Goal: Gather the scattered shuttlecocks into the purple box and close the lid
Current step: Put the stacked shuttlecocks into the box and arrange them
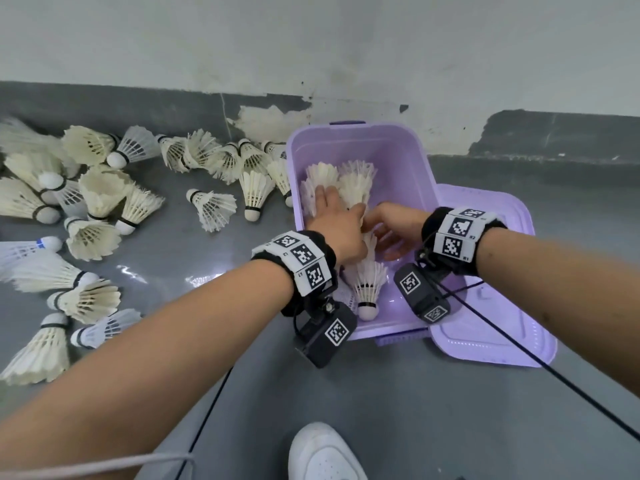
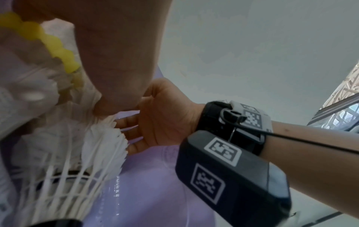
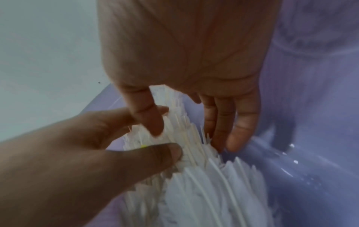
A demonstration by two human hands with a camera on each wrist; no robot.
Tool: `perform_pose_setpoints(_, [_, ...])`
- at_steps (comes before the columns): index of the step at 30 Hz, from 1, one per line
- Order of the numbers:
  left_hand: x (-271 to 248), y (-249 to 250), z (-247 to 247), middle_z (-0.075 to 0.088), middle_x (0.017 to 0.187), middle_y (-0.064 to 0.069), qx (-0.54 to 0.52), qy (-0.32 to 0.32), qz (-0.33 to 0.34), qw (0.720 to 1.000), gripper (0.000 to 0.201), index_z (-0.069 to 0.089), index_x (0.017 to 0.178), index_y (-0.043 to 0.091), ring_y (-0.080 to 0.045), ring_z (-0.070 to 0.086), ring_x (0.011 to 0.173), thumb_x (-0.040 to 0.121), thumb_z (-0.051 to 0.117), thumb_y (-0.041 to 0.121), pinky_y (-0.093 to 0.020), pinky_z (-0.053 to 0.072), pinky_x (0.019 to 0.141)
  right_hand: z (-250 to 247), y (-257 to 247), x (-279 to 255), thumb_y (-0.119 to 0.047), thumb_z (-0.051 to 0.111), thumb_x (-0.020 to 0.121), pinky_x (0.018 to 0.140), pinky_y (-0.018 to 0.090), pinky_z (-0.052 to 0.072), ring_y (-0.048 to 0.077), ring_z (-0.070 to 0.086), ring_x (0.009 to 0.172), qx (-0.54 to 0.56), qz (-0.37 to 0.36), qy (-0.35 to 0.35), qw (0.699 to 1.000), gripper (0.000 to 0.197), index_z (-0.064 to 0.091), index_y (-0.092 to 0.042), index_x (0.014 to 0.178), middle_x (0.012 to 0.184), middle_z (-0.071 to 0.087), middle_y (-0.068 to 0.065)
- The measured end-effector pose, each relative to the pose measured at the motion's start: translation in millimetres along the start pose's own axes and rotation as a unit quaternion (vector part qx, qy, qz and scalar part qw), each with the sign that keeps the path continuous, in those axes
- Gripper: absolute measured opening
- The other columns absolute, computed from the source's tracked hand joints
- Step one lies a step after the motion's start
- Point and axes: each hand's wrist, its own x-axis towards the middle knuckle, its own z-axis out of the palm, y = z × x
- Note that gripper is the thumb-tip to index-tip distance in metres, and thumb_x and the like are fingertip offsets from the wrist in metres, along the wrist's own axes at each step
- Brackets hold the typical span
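The purple box (image 1: 405, 174) stands open on the floor with both hands inside it. My left hand (image 1: 332, 209) lies fingers out on white feather shuttlecocks (image 1: 356, 181) at the box's far end. Its thumb (image 3: 165, 153) touches the feathers held by the other hand. My right hand (image 1: 384, 233) holds the feather skirt of a shuttlecock (image 3: 186, 138) between thumb and straight fingers. That shuttlecock (image 1: 367, 285) lies with its cork toward me. The purple lid (image 1: 485, 306) lies flat on the floor, right of the box. Many scattered shuttlecocks (image 1: 104, 192) cover the floor to the left.
A grey-and-white wall (image 1: 311, 46) runs just behind the box. Black cables (image 1: 519, 344) trail from the wrist cameras across the lid and the floor. A white shoe (image 1: 322, 455) shows at the bottom edge.
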Motion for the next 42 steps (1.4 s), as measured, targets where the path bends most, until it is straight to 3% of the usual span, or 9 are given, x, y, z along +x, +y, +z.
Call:
perform_pose_setpoints(4, [2.0,-1.8,0.4,0.0,0.154,-0.022,-0.013,0.001,-0.005,1.0,0.064,0.036,0.142,0.026,-0.041,-0.01,0.144,0.084,0.061,0.022,-0.056,0.025,0.112,-0.3,5.7,5.0,-0.012,0.064,0.078,0.07,0.043,0.055,0.029,0.063,0.071,0.04,-0.009,-0.031,0.999,0.086,0.014,-0.031,0.145,0.104,0.061,0.026])
perform_pose_setpoints(6, [2.9,-3.4,0.0,0.0,0.154,-0.023,-0.012,0.0,-0.005,1.0,0.061,0.037,0.142,0.025,-0.043,-0.009,0.144,0.086,0.062,0.028,-0.054,0.025,0.113,-3.4,6.8,4.4,-0.013,0.069,0.07,0.084,0.053,0.051,0.033,0.063,0.084,0.031,-0.001,-0.053,0.998,0.087,0.02,-0.014,0.142,0.103,0.063,0.026])
perform_pose_setpoints(10, [1.8,-5.2,-1.5,0.002,0.154,-0.022,-0.024,-0.004,-0.009,1.0,0.067,0.036,0.142,0.025,-0.042,-0.009,0.145,0.083,0.067,0.029,-0.053,0.025,0.114,-0.8,11.5,-0.2,-0.019,0.078,0.063,0.062,0.037,0.046,0.022,0.052,0.059,-0.047,0.031,-0.056,0.997,0.083,0.027,-0.018,0.128,0.069,0.05,0.01])
perform_pose_setpoints(15, [1.7,-4.9,-1.5,0.005,0.154,-0.022,-0.035,0.006,-0.008,0.999,0.064,0.037,0.142,0.025,-0.041,-0.007,0.145,0.084,0.066,0.031,-0.052,0.023,0.114,8.6,18.9,0.8,-0.048,0.093,0.043,0.082,0.059,0.054,0.037,0.07,0.086,-0.071,0.028,-0.093,0.993,0.11,0.033,-0.016,0.129,0.112,0.064,0.021])
perform_pose_setpoints(20, [1.4,-6.3,-1.8,0.003,0.155,-0.023,-0.033,0.007,-0.006,0.999,0.066,0.035,0.144,0.025,-0.042,-0.008,0.145,0.086,0.065,0.036,-0.049,0.021,0.116,5.8,21.3,-19.1,-0.012,0.086,0.061,0.084,0.056,0.054,0.036,0.069,0.093,0.019,-0.023,-0.186,0.982,0.091,0.032,-0.035,0.131,0.121,0.062,0.015])
perform_pose_setpoints(23, [1.3,-6.2,-2.1,0.002,0.155,-0.022,-0.036,0.004,-0.007,0.999,0.067,0.032,0.145,0.027,-0.04,-0.009,0.145,0.087,0.064,0.037,-0.049,0.021,0.116,9.5,22.3,-18.3,0.004,0.085,0.052,0.086,0.061,0.051,0.041,0.067,0.095,-0.022,-0.021,-0.142,0.989,0.106,0.028,-0.033,0.133,0.11,0.067,0.02])
perform_pose_setpoints(30, [-2.2,-8.4,-4.4,0.003,0.154,-0.023,-0.04,0.006,-0.002,0.999,0.074,0.025,0.149,0.03,-0.041,-0.008,0.145,0.086,0.064,0.028,-0.049,0.02,0.116,12.4,11.5,-14.0,-0.017,0.087,0.055,0.077,0.05,0.058,0.034,0.068,0.086,-0.262,-0.056,-0.04,0.963,0.131,-0.006,-0.032,0.146,0.101,0.066,0.017])
perform_pose_setpoints(36, [-2.6,-10.4,-5.6,-0.006,0.156,-0.021,-0.026,-0.026,-0.008,0.999,0.076,0.022,0.15,0.031,-0.04,-0.015,0.144,0.083,0.056,0.019,-0.052,0.015,0.117,26.1,16.8,-1.7,-0.034,0.094,0.045,0.08,0.04,0.058,0.025,0.064,0.092,-0.312,-0.12,0.019,0.942,0.13,0.012,-0.012,0.144,0.11,0.062,0.007])
perform_pose_setpoints(42, [-7.3,-13.2,-7.1,-0.01,0.157,-0.019,-0.04,-0.031,0.005,0.999,0.074,0.02,0.151,0.029,-0.036,-0.017,0.145,0.086,0.055,0.019,-0.052,0.014,0.118,32.8,15.5,-2.0,-0.059,0.09,0.029,0.08,0.037,0.054,0.024,0.058,0.098,-0.306,-0.106,0.05,0.945,0.137,0.019,-0.018,0.139,0.113,0.055,0.002])
